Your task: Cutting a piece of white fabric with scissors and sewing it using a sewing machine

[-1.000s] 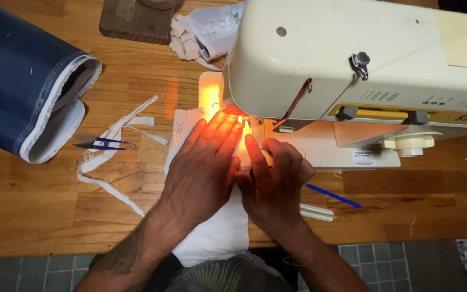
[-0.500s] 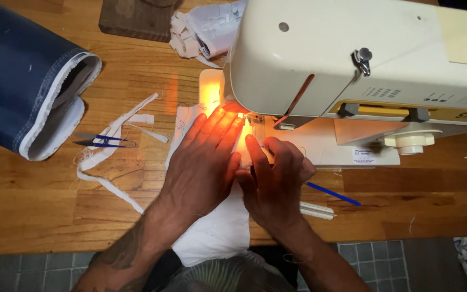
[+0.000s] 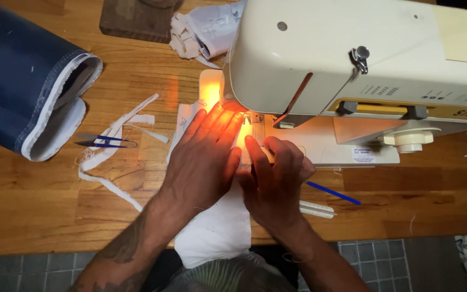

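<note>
Feeding white cloth (image 3: 212, 227) under the sewing machine (image 3: 352, 59) needle, left hand (image 3: 204, 162) flat and open, right hand (image 3: 274, 181) loosely curled, pressing; next, likely steady even guiding.

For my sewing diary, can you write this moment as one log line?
left hand: flat on white fabric | right hand: guiding fabric | sewing machine: lamp lit | thread snips: on table

A single head-worn camera is looking steeply down, almost straight, at a wooden table (image 3: 55, 211) from close range. The sewing machine (image 3: 352, 59) is filling the upper right of the frame, both forearms are entering from the bottom edge, and tiled floor (image 3: 395, 265) is showing along the bottom.
</note>
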